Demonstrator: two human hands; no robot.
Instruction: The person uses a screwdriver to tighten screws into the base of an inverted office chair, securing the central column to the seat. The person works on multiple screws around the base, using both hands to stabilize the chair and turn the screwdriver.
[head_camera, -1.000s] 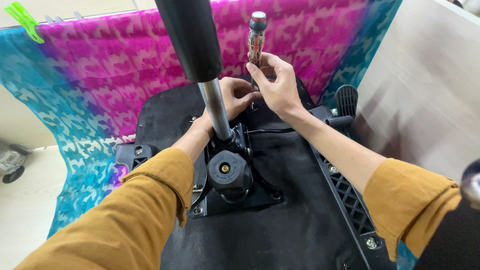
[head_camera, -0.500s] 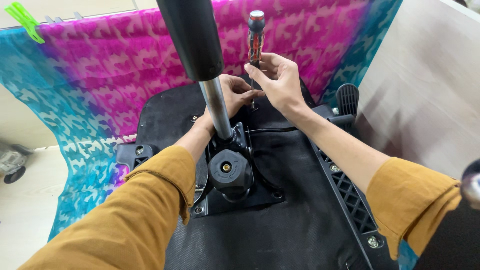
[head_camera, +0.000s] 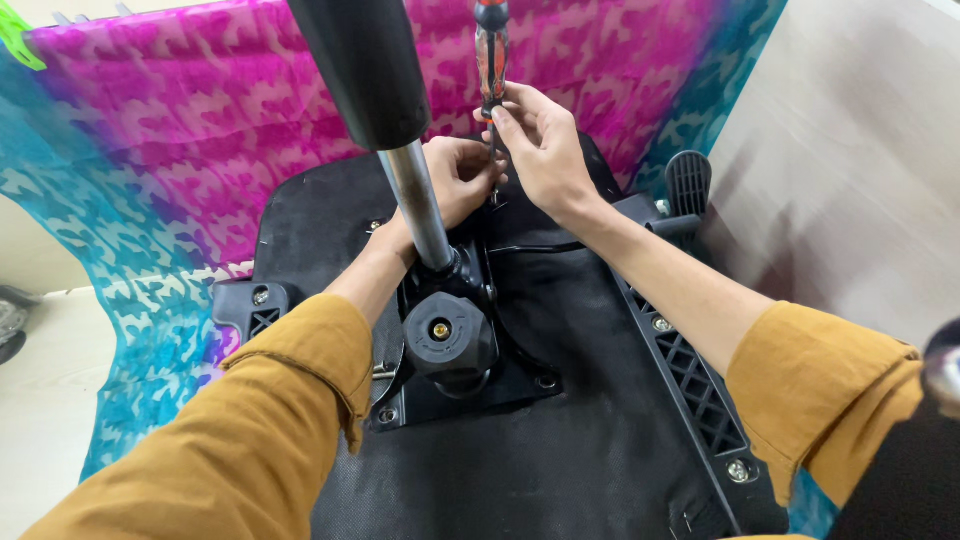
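An upturned office chair seat (head_camera: 560, 450) lies before me, black underside up. A gas lift cylinder (head_camera: 415, 205) rises from the black metal mechanism plate (head_camera: 450, 385), which has a round knob (head_camera: 440, 335). My right hand (head_camera: 545, 150) grips the lower handle of a red and black screwdriver (head_camera: 490, 60) held upright, its tip down at the far end of the plate. My left hand (head_camera: 455, 180) is curled beside the screwdriver's shaft, partly hidden by the cylinder; what it holds is not visible.
A pink and blue patterned cloth (head_camera: 150, 170) hangs behind and left of the seat. A black plastic armrest bracket (head_camera: 700, 390) runs along the seat's right side. A pale wooden panel (head_camera: 850, 180) stands at the right. Light floor shows at the left.
The view has shifted slightly. The screwdriver and both hands stay at the far end of the plate, with only small movement of the fingers.
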